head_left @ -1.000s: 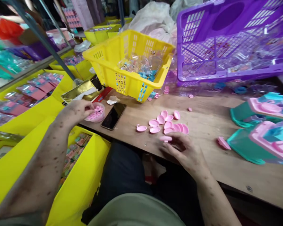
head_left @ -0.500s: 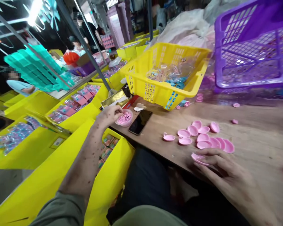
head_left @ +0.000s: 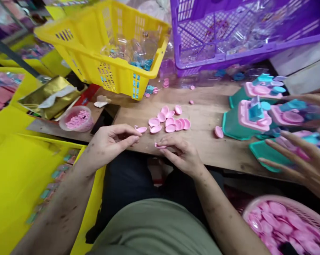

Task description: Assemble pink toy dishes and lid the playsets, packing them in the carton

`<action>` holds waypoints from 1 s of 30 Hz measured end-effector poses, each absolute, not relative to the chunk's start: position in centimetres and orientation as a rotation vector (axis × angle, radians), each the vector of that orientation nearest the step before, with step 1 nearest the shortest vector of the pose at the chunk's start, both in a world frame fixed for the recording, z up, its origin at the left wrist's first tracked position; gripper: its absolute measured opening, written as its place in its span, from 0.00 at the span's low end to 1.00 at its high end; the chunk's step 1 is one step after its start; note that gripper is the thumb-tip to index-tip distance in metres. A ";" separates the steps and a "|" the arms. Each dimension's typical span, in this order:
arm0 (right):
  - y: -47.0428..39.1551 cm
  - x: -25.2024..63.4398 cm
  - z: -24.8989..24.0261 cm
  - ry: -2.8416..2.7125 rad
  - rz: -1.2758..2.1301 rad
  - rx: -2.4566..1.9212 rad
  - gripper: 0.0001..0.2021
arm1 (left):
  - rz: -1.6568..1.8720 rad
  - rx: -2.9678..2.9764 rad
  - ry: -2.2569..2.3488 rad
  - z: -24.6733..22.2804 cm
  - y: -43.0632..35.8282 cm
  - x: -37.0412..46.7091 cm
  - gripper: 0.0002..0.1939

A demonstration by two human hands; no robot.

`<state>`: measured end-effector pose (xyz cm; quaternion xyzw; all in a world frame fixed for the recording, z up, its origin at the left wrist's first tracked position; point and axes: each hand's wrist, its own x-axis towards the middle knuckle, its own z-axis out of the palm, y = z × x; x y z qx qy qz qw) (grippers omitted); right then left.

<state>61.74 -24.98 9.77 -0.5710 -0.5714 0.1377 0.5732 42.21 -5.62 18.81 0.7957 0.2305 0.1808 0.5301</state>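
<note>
My right hand [head_left: 182, 154] pinches a shallow pink plastic oval shell [head_left: 158, 145] at the table's front edge. To its left, my left hand [head_left: 109, 143] has thumb and fingers pressed together; whatever is between the tips is too small to make out. The two hands are close but apart. Just beyond them lies a loose group of pink oval shells [head_left: 170, 127], some overlapping, with one shell [head_left: 141, 130] right by my left fingertips. A clear tub [head_left: 89, 124] of tiny pink pieces stands left of a dark phone [head_left: 106, 117].
A yellow basket [head_left: 96, 67] and a purple basket [head_left: 229, 58] stand at the back. Right are green-and-pink toy boxes [head_left: 234, 124], with another person's hands [head_left: 303, 156] over them. A pink basket [head_left: 255, 202] of shells sits lower right, a yellow box [head_left: 16, 177] lower left.
My left hand has left the tub of tiny pink pieces and come right, close to my right hand. The view has turned right, bringing the toy boxes and another person's hands into sight.
</note>
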 end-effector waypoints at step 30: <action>-25.1 62.4 10.2 -1.389 0.489 -1.169 0.06 | 0.313 1.595 0.473 15.8 -8.8 44.7 0.19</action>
